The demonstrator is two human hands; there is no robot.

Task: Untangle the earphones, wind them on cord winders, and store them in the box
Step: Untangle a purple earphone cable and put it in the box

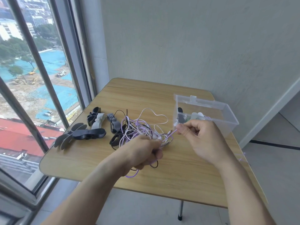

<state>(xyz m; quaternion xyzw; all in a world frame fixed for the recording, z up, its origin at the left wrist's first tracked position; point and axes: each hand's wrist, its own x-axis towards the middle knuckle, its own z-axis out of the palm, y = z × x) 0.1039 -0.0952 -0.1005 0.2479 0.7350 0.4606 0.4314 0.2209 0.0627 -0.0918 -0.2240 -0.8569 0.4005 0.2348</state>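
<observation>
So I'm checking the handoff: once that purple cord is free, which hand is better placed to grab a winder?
Probably the left hand: the winders lie on its side of the table. The right hand pinches the purple cord, nearer the box.

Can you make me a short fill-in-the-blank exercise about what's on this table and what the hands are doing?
1. The right hand pinches a ____ cable.
2. The left hand grips the tangled earphones above the ____ table.
3. The clear plastic box stands on the ____ side of the table.
4. The spare cord winders lie nearest the ____.

Missing words: purple; wooden; right; window
</observation>
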